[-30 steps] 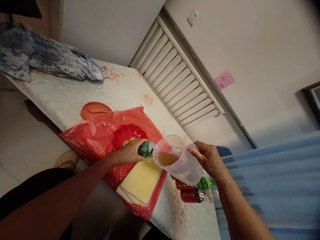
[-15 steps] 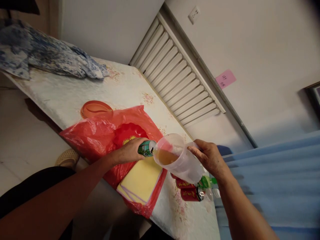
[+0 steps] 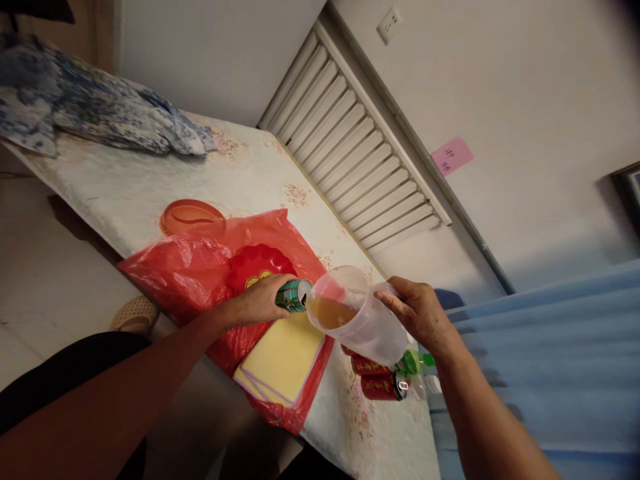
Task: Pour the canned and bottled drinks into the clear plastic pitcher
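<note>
My left hand (image 3: 263, 299) is wrapped round a green can (image 3: 291, 296), which lies tilted with its opened top at the rim of a translucent plastic jug (image 3: 373, 330). Amber liquid (image 3: 334, 312) shows inside the jug's mouth. The fingers of my right hand (image 3: 417, 308) are closed on the jug's handle. Below the can are yellow cloths (image 3: 283, 360) with purple edges, lying on a red plastic bag (image 3: 195, 267). A red scalloped dish (image 3: 263, 261) sits beside my left hand.
Red cans (image 3: 380, 387) and a green-labelled bottle (image 3: 411, 362) stand or lie behind the jug. An orange lid-like dish (image 3: 193, 217) and a blue-white cloth (image 3: 120, 113) are on the flowered table (image 3: 250, 173). A radiator (image 3: 350, 140) and blue curtain (image 3: 550, 360) border it.
Both hands keep nearly the same position. The liquid near the jug's mouth looks slightly larger in extent. The view has shifted very slightly.
</note>
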